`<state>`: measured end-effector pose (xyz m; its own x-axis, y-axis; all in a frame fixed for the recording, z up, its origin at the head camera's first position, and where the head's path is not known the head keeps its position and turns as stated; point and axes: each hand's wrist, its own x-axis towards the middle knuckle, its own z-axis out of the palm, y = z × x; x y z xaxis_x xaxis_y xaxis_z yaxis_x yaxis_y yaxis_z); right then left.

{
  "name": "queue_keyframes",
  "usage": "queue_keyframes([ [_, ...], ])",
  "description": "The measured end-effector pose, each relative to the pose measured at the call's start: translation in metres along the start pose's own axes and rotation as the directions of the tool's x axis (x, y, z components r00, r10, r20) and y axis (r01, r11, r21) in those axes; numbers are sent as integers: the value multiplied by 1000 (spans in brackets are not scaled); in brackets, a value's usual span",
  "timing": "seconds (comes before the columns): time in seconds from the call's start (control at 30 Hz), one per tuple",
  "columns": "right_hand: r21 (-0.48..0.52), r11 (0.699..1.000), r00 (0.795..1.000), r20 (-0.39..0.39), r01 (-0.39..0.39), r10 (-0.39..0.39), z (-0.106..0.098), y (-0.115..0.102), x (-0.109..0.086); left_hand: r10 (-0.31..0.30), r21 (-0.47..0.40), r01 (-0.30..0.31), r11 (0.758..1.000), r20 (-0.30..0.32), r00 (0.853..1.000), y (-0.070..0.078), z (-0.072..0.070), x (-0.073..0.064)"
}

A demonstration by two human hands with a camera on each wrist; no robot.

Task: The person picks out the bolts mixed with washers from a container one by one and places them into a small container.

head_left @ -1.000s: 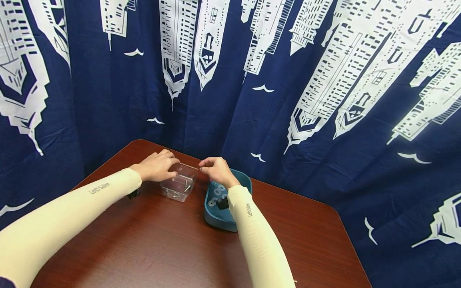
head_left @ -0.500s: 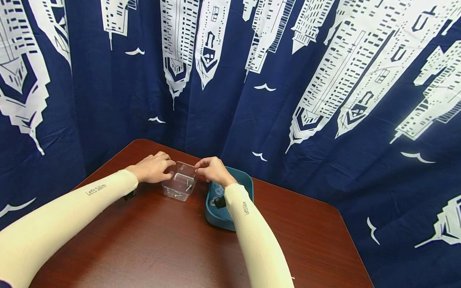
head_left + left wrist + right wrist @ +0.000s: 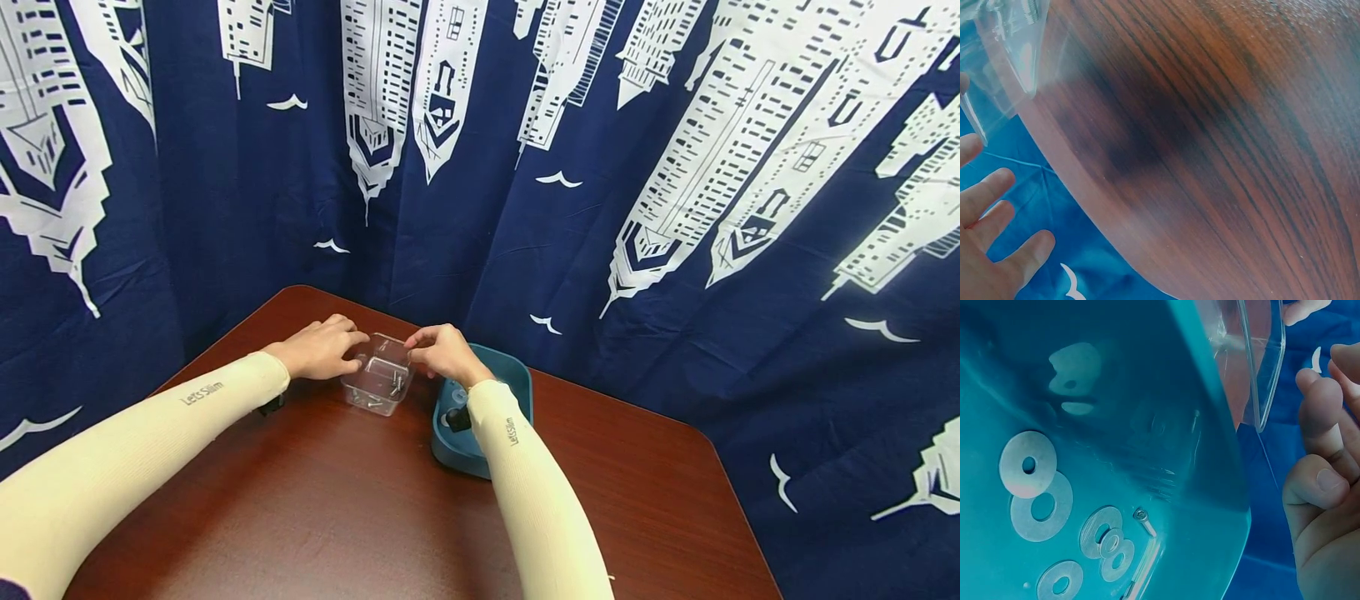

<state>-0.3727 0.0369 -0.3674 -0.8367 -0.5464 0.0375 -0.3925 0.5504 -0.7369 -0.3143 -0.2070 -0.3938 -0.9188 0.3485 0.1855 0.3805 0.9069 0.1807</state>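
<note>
A clear plastic box (image 3: 371,403) with several small bolts (image 3: 397,383) in it stands toward the back of the table. My left hand (image 3: 318,350) is at its left side, thumb and index finger right at the rim, the other fingers spread. My right hand (image 3: 444,354) hovers over the back left of a blue tray (image 3: 461,461), curled fingertips overlapping the box's right corner. I cannot tell whether these fingertips pinch anything. In the right wrist view, several flat washers (image 3: 1054,515) and a bolt (image 3: 1145,523) lie on the tray floor.
The brown wooden table (image 3: 300,508) has its back edge close behind the box and tray. A dark blue curtain (image 3: 465,225) with white skyline prints hangs beyond it. My right forearm (image 3: 525,475) passes over the tray's right side.
My right hand has shifted slightly left, its fingertips now overlapping the box's corner. The left hand has drawn back a little to the left. Box and tray look unmoved.
</note>
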Motion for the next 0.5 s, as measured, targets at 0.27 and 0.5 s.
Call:
queue_keyframes([
  [0.27, -6, 1000, 1000, -25, -7, 7, -5, 4, -3, -1, -1, 1, 1000, -6, 1000, -1, 2, 1],
  [0.5, 6, 1000, 1000, -16, 16, -16, -9, 8, -8, -7, 2, 7, 1000, 0, 1000, -1, 1, 0],
])
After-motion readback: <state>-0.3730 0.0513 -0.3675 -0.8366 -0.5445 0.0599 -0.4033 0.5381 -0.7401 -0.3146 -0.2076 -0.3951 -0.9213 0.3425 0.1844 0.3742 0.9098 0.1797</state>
